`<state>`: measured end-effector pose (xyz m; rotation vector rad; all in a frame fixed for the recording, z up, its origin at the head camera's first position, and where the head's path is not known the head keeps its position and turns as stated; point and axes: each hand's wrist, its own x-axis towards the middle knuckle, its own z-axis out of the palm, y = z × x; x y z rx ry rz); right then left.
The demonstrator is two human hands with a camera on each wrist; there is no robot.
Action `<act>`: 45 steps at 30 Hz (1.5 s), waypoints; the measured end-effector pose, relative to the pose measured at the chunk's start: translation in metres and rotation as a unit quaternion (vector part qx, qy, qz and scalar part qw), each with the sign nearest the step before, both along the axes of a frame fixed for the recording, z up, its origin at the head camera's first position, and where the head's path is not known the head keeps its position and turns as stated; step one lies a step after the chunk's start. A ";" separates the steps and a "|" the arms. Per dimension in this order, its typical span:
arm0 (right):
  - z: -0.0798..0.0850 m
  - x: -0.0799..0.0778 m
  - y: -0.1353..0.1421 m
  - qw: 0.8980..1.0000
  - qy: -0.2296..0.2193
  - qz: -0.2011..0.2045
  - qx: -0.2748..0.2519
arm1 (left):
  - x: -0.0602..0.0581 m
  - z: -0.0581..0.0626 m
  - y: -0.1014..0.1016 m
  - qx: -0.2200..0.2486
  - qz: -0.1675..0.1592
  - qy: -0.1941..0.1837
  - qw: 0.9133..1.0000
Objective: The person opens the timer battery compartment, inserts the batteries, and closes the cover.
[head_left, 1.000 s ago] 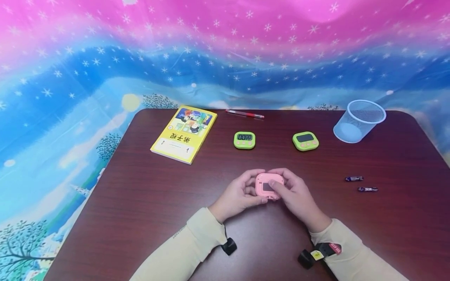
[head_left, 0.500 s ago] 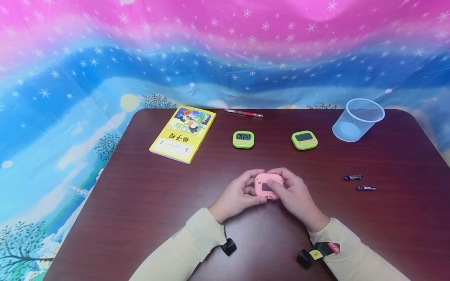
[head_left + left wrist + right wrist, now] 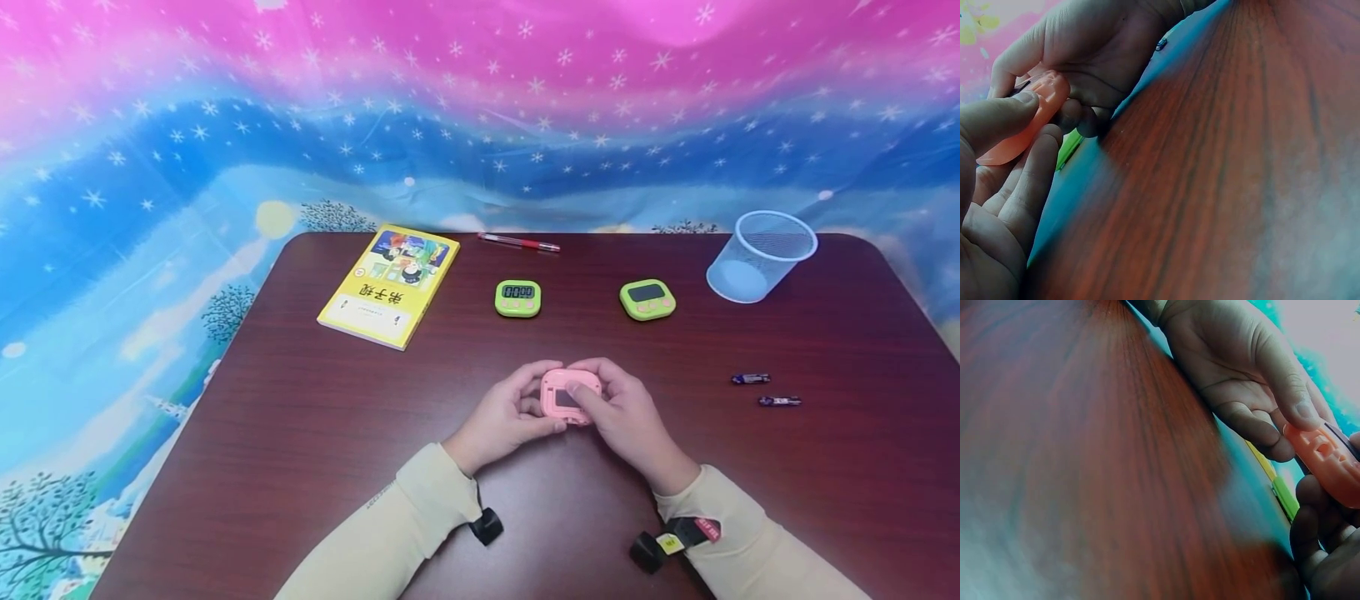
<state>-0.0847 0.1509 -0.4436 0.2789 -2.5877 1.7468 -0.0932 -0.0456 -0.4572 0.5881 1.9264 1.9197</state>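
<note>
A pink digital timer (image 3: pixel 562 402) is held in both hands above the front middle of the table, its back turned up with a dark rectangle showing on it. My left hand (image 3: pixel 501 417) grips its left edge, thumb low and fingers curled behind. From the other side my right hand (image 3: pixel 633 423) holds it, the thumb lying across its back and the fingers at the far edge. In the left wrist view the timer (image 3: pixel 1017 139) stands tilted between the two hands. The right wrist view shows notches along the edge of the timer (image 3: pixel 1327 464). Its front is hidden.
Behind the hands lie a green timer (image 3: pixel 517 299) reading zeros and another green timer (image 3: pixel 647 300) with a blank screen. Two batteries (image 3: pixel 751 379) are at the right. Farther back are a yellow book (image 3: pixel 390 287), a red pen (image 3: pixel 519 242) and a blue mesh pen holder (image 3: pixel 759 258).
The whole head view has shifted slightly left. Both hands keep the same hold on the pink timer, and nothing else on the table has moved.
</note>
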 end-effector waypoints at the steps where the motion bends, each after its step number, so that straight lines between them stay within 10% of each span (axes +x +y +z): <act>1: 0.000 0.000 0.000 1.000 0.000 -0.001 0.002 | 0.000 0.000 0.000 -0.001 -0.001 0.000 1.000; 30: -0.004 0.000 -0.004 0.998 -0.035 -0.044 -0.025 | 0.001 -0.001 0.002 -0.007 0.000 -0.006 1.000; 45: -0.008 0.003 -0.006 0.996 -0.022 0.018 -0.086 | 0.002 -0.001 0.001 0.072 0.019 -0.056 0.996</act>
